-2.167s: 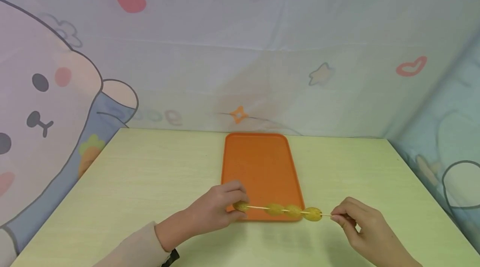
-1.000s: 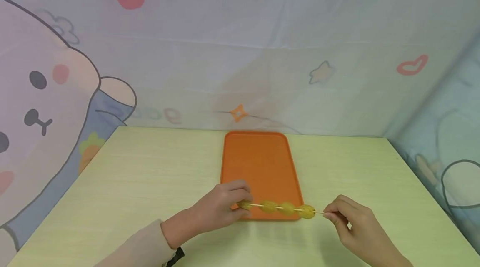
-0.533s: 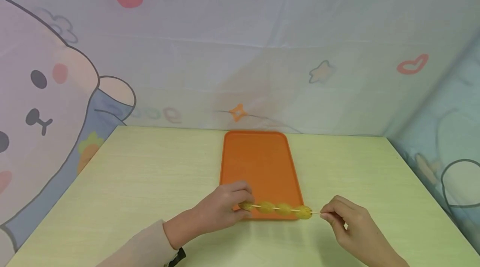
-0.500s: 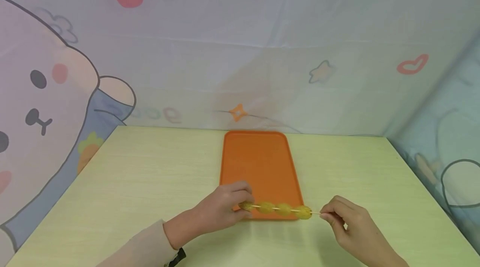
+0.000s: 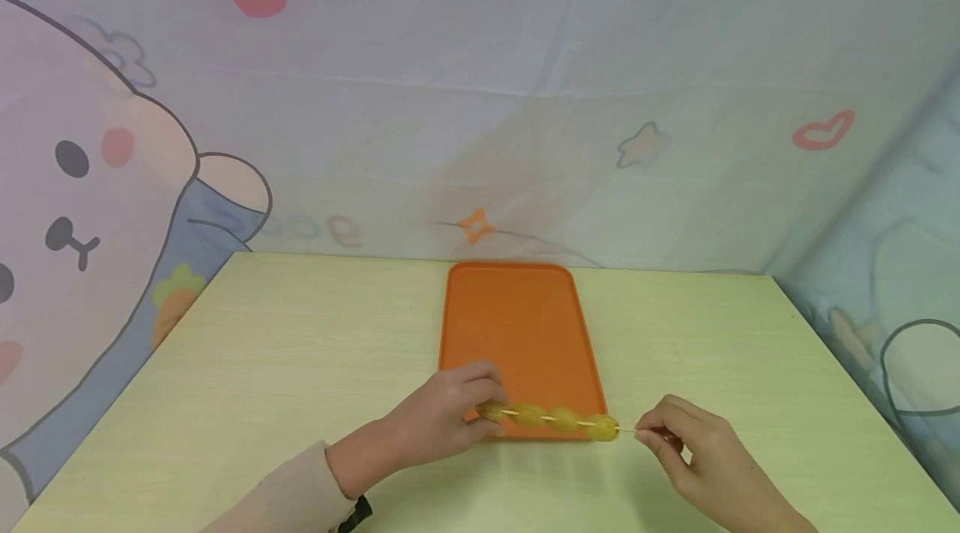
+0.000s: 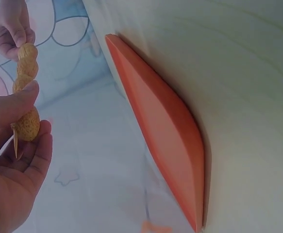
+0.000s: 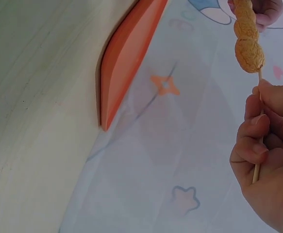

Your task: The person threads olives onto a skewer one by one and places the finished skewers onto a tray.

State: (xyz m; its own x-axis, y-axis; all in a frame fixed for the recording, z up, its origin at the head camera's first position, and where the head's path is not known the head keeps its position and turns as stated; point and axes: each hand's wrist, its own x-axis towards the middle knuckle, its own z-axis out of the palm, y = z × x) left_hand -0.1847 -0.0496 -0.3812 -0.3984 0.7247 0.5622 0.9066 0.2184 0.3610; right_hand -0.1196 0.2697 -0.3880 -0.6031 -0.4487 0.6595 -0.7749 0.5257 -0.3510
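A wooden skewer carries several browned, yellowish balls, wrinkled like fried fish balls or tofu puffs. It is held level above the front edge of the orange tray. My left hand pinches the leftmost ball between thumb and fingers; in the left wrist view the skewer's pointed tip pokes out past this ball. With thumb and curled fingers, my right hand grips the bare stick end, just beyond the rightmost ball. Fingers partly cover the leftmost ball in the head view.
The tray lies lengthwise on a pale wooden table, reaching close to its back edge. Behind the table hangs a printed cloth with a cartoon animal at left; another cloth side borders the right.
My right hand has shifted left, bringing the skewer toward my left hand. The wide gap between the leftmost ball and the other balls has closed up. The left hand moved slightly right.
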